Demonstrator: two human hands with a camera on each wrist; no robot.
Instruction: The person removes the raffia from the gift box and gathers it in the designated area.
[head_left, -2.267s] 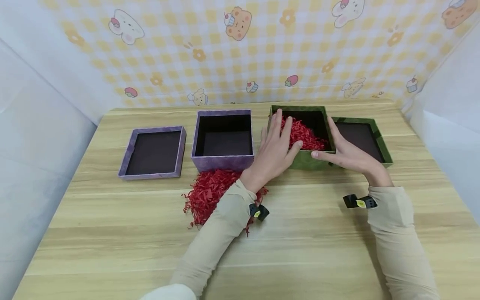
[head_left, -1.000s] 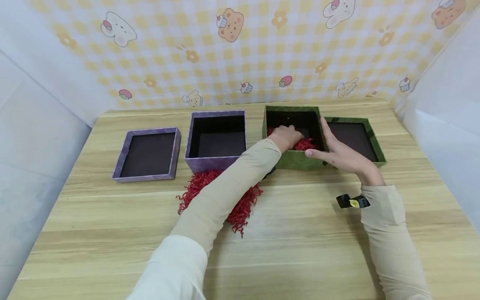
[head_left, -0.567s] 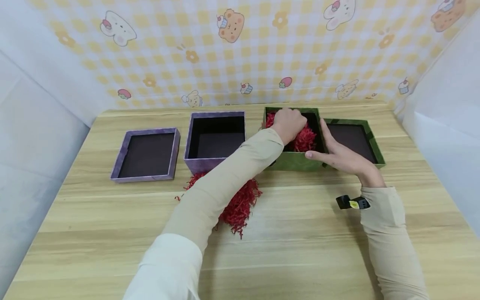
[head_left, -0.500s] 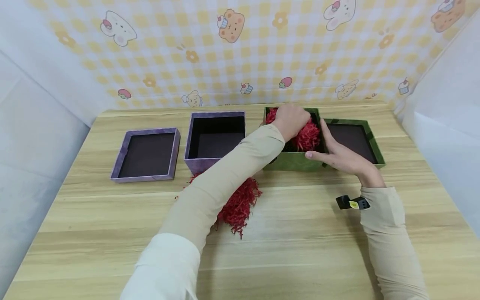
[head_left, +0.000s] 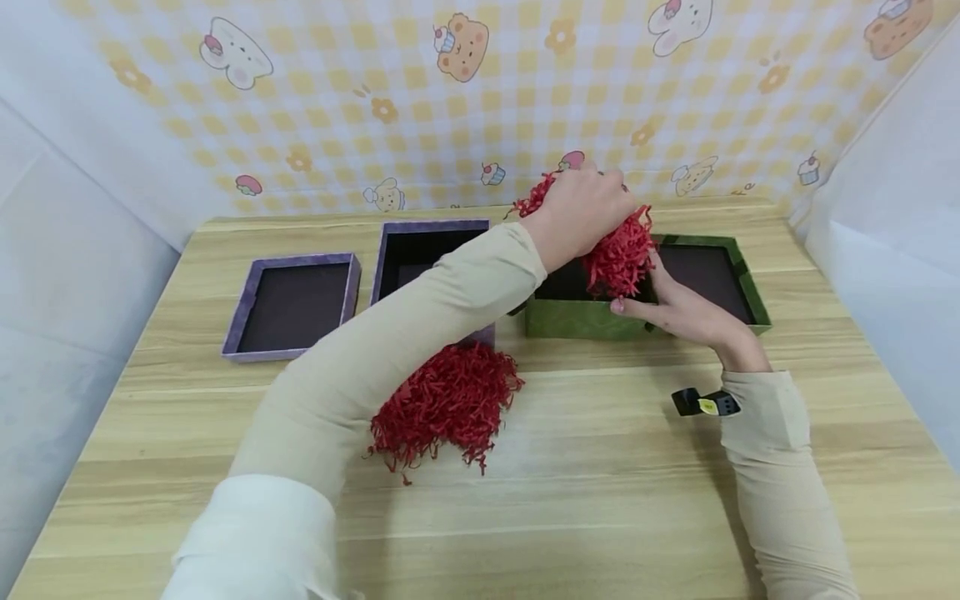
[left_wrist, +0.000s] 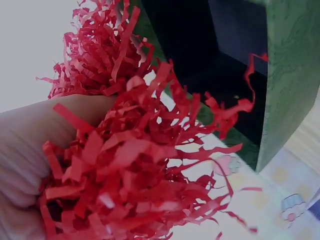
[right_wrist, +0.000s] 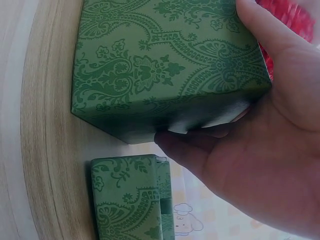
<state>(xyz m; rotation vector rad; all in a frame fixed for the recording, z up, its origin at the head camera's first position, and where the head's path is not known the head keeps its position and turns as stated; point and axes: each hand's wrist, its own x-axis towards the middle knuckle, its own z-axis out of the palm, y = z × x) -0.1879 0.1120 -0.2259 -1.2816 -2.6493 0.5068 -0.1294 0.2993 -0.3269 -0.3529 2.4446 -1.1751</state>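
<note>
My left hand (head_left: 579, 208) grips a large clump of red shredded paper (head_left: 621, 254), held over the top of the green box (head_left: 585, 319). In the left wrist view, paper strands (left_wrist: 130, 160) stick out around the fingers, and the dark inside of the box shows beyond. My right hand (head_left: 686, 312) holds the green box by its near right corner, thumb on the front wall and fingers along the right side. The right wrist view shows the patterned box wall (right_wrist: 165, 50) under that thumb. My left hand and the clump hide the box's back part.
A green lid (head_left: 742, 271) lies right of the green box, inside up. Left of it stands an open purple box (head_left: 435, 226), partly behind my left sleeve. A purple lid (head_left: 350, 287) lies farther left. A red shredded-paper heap (head_left: 450, 400) sits before the purple box.
My left hand reached down into the green box, took hold of the red shredded paper and lifted it above the rim. The right hand has stayed at the box's corner.
</note>
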